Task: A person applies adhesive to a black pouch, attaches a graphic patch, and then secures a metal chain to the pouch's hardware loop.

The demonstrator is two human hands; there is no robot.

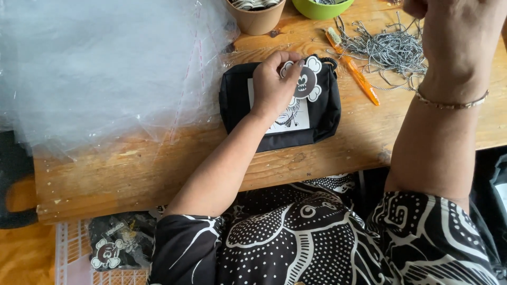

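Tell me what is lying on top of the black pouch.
On the black pouch lies a round skull tag, pinched by the left hand. The hand covers part of the pouch's white picture panel.

1. I'm at a small craft or packing bench, more workshop than home table: a rough, worn wooden table (158, 174).
2. Supplies sit in bulk: a heap of clear plastic bags (100, 68), a tangle of silver cords (388, 50), cups of parts (257, 16).
3. A crate (79, 258) below holds finished packed pieces.
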